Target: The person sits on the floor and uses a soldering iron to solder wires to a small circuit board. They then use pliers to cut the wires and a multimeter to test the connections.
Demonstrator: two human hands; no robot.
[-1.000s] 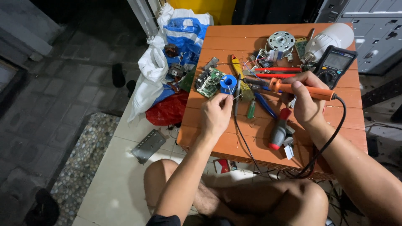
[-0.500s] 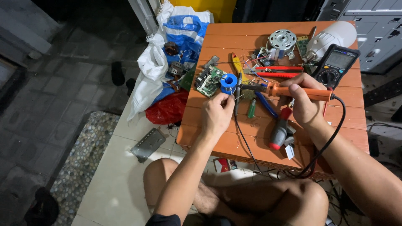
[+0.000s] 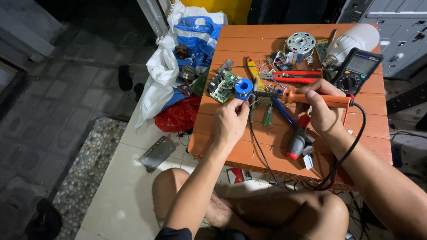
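Note:
My right hand (image 3: 321, 109) grips an orange-handled soldering iron (image 3: 311, 98), its dark tip pointing left toward a blue spool of solder wire (image 3: 243, 86). My left hand (image 3: 230, 121) pinches a thin strand of solder wire just below the spool. Both hands hover over a small orange wooden table (image 3: 231, 146). A green circuit board (image 3: 222, 85) lies directly left of the spool. The iron's black cord loops down off the table's front edge.
A black multimeter (image 3: 356, 71), a white bulb (image 3: 353, 41), a small round motor (image 3: 299, 43), red-handled pliers (image 3: 297, 76) and screwdrivers (image 3: 297, 141) crowd the table. A white and blue sack (image 3: 178, 58) and red bag (image 3: 180, 116) sit left. A metal plate (image 3: 156, 153) lies on the floor.
The hands hold nearly the same pose; my left hand has shifted slightly with the solder wire near the blue spool. The camera view has drifted a little.

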